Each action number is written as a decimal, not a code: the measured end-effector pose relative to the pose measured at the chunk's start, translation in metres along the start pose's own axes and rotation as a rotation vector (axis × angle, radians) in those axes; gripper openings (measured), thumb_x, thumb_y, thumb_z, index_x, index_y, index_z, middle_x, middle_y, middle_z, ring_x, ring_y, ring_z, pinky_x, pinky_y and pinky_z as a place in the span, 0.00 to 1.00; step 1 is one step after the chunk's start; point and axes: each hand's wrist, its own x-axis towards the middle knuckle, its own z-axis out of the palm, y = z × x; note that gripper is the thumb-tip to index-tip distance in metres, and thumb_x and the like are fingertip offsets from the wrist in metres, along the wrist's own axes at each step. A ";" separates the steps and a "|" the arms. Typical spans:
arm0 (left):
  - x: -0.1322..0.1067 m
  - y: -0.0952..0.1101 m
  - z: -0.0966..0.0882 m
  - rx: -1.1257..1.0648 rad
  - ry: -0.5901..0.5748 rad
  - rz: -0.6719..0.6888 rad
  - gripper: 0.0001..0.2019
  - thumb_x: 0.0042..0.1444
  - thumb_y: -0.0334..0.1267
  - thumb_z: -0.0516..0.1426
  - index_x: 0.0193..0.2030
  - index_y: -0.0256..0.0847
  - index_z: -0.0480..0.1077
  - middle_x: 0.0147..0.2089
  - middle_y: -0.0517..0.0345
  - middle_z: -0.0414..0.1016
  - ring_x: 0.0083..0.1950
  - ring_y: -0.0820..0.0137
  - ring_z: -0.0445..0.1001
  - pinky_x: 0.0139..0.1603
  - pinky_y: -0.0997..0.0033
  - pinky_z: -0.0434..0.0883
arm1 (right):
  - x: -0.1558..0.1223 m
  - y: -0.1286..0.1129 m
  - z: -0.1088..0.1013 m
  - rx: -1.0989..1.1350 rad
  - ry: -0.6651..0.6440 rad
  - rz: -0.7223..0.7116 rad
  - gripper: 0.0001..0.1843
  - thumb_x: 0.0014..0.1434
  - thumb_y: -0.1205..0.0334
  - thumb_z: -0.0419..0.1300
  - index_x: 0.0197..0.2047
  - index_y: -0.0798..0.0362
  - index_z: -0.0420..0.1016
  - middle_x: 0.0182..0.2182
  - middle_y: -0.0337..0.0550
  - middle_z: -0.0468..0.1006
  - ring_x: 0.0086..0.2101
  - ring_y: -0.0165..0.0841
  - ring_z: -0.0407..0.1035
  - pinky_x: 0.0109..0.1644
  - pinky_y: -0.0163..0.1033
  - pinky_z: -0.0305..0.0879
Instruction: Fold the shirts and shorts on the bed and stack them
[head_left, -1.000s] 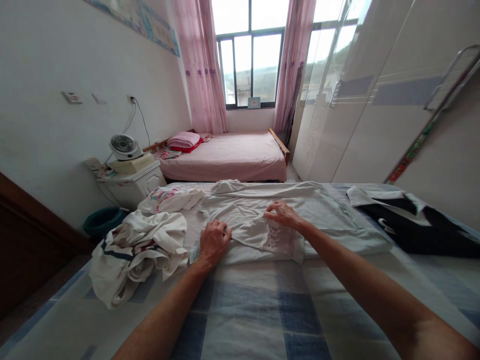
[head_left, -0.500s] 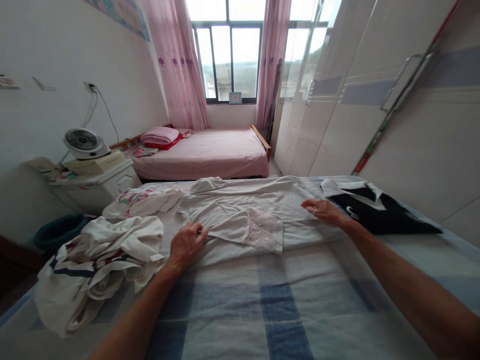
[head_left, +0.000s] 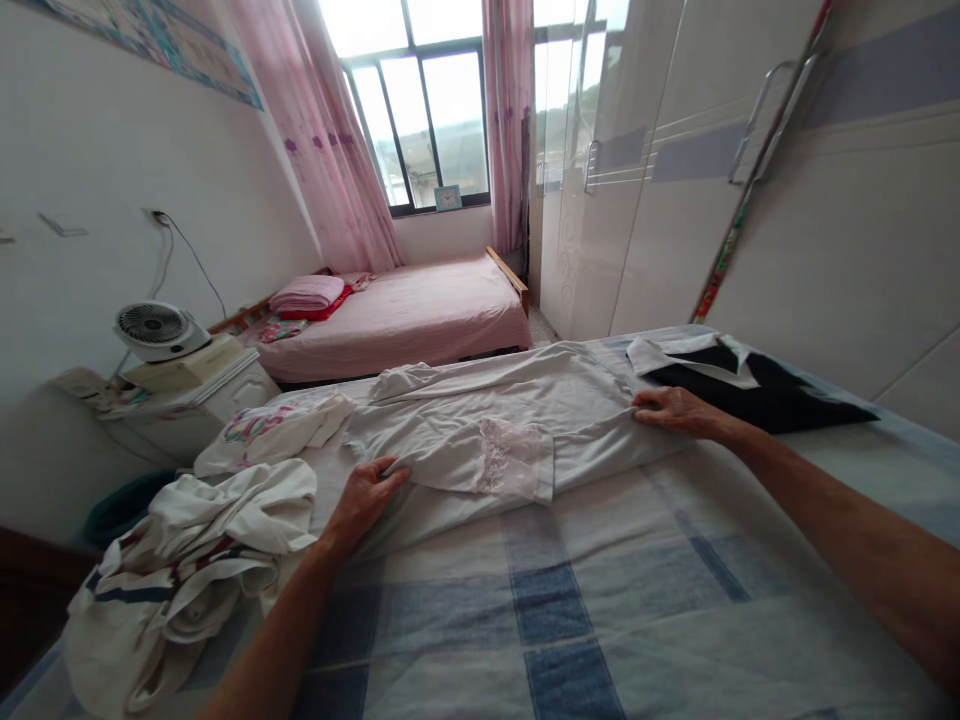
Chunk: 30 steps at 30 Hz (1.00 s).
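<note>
A pale grey garment with a lace patch lies spread across the blue-checked bed. My left hand rests on the garment's left part, fingers curled over a fold of the cloth. My right hand lies at the garment's right end, fingers pressed on the fabric where it bunches; whether they pinch it is unclear. Just beyond that hand lies a black and white garment.
A heap of white clothes with dark stripes sits at the bed's left. A floral white cloth lies behind it. A fan stands on a white bedside cabinet. A pink bed is farther back, and wardrobe doors line the right.
My right hand has left the lace patch in the middle and moved right to the garment's far end. My left hand stays on the left part. The view has swung right.
</note>
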 end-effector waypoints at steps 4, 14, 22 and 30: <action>0.003 0.001 0.000 -0.039 0.285 0.056 0.20 0.53 0.50 0.54 0.42 0.36 0.74 0.39 0.56 0.78 0.43 0.64 0.72 0.45 0.72 0.66 | 0.013 -0.004 -0.004 0.075 0.131 -0.003 0.20 0.53 0.49 0.53 0.40 0.52 0.76 0.35 0.42 0.80 0.37 0.37 0.73 0.41 0.35 0.63; 0.012 -0.035 -0.007 0.252 0.137 -0.132 0.27 0.50 0.57 0.51 0.45 0.36 0.74 0.38 0.51 0.78 0.40 0.61 0.74 0.40 0.69 0.66 | 0.029 0.016 0.024 0.046 0.188 0.183 0.29 0.54 0.42 0.49 0.49 0.53 0.74 0.44 0.49 0.78 0.45 0.42 0.72 0.49 0.40 0.64; 0.004 -0.035 -0.015 0.336 0.070 -0.109 0.23 0.50 0.51 0.51 0.45 0.37 0.73 0.29 0.57 0.75 0.35 0.63 0.73 0.34 0.71 0.65 | 0.001 0.020 0.005 0.487 0.086 0.123 0.31 0.48 0.49 0.59 0.53 0.55 0.72 0.49 0.51 0.76 0.48 0.43 0.70 0.51 0.41 0.66; -0.022 -0.026 -0.024 0.496 0.062 -0.144 0.27 0.55 0.53 0.48 0.53 0.35 0.69 0.31 0.54 0.75 0.34 0.63 0.75 0.37 0.68 0.67 | -0.012 0.018 0.016 0.267 0.219 0.271 0.30 0.52 0.50 0.55 0.57 0.54 0.68 0.41 0.50 0.78 0.43 0.42 0.71 0.46 0.41 0.64</action>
